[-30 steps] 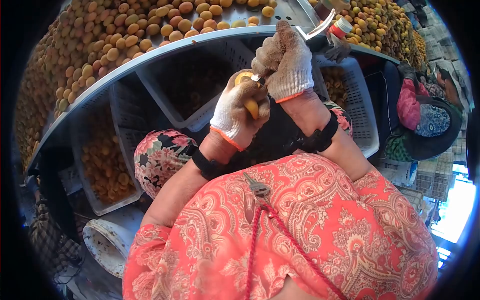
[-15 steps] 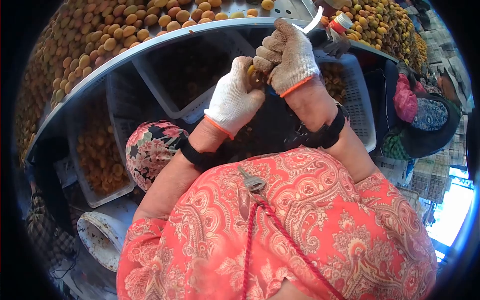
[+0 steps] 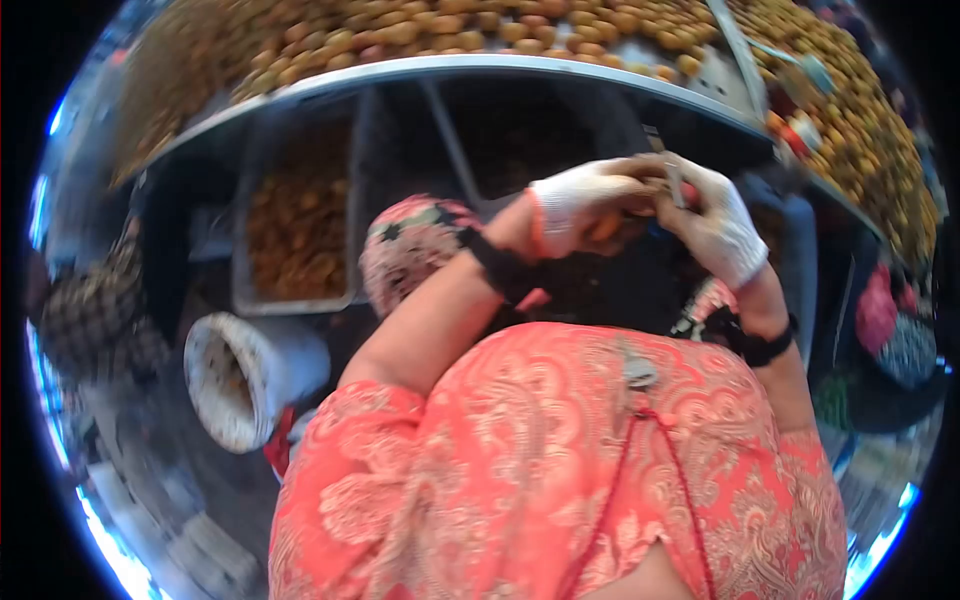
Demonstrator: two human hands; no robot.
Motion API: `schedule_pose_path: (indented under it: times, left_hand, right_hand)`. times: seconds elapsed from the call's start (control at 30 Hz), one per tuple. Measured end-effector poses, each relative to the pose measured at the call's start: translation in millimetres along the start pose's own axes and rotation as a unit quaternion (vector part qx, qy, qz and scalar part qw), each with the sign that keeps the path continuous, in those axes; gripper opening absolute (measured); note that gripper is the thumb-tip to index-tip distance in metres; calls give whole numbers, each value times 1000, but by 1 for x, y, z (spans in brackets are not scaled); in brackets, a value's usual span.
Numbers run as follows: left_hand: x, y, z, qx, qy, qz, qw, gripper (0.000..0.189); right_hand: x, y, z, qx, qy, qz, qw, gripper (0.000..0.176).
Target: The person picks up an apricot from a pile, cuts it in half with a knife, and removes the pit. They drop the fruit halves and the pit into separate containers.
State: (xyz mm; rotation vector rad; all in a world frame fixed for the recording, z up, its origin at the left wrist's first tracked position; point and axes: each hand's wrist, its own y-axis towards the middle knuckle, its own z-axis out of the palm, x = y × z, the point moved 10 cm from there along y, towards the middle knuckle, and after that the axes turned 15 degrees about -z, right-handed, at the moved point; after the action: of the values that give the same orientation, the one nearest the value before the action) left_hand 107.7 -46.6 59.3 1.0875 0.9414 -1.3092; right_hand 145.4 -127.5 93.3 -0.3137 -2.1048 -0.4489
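My left hand [image 3: 578,208], in a white knit glove with an orange cuff, is curled around an apricot [image 3: 604,228], of which only an orange patch shows. In my right hand [image 3: 715,220], also gloved, the fingers close on a small thin knife [image 3: 673,183]; blur hides its exact shape. Both hands meet above the dark space below the table rim, fingertips nearly touching. Behind them, whole apricots [image 3: 440,22] are heaped on the metal table [image 3: 400,70].
A crate of apricot halves [image 3: 300,240] stands to the left, with a dirty white bucket [image 3: 300,365] nearer me. Another crate [image 3: 800,235] is by my right wrist. People sit at both sides: a checked sleeve [image 3: 95,300] left, a pink sleeve [image 3: 877,308] right.
My view has swung left, bringing more of the bucket into sight. My hands have come lower and closer together, and the knife has turned from pointing outward to lying between them.
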Motion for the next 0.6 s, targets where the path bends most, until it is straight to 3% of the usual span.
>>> schedule_pose_path:
  times: [0.03,0.07,0.1,0.13,0.23,0.33,0.37,0.43,0.5,0.6]
  left_hand:
    - [-36,-29,16,-6,227,314,922,25]
    - [-51,-41,12,-23,235,314,920,25]
    - [-35,-20,12,62,27,34,997,26]
    - [-1,-26,32,142,-192,-246,939,26]
    - [-16,-29,31,108,-140,-218,960,26]
    - [-40,-36,31,87,-100,-210,969,28]
    - [-46,-39,30,88,-70,-209,971,28]
    - [-54,-47,27,92,-74,-209,971,29]
    - [-60,-53,7,-8,17,-209,978,30]
    - [-78,-66,-2,-21,14,-205,978,32]
  right_hand:
    - [19,4,5,10,21,-20,1000,24]
    - [21,2,9,-5,26,-16,1000,22]
    - [21,0,8,-23,31,-10,999,21]
    - [23,0,8,-16,34,-16,999,21]
    - [42,2,5,-14,-68,-70,995,17]
    - [50,2,-4,-127,29,-64,989,16]
    - [45,0,-1,-146,114,-8,983,17]
    - [50,7,3,-138,138,-18,981,20]
    - [53,13,12,-156,170,-25,973,21]
    - [70,25,20,-159,164,-51,972,23]
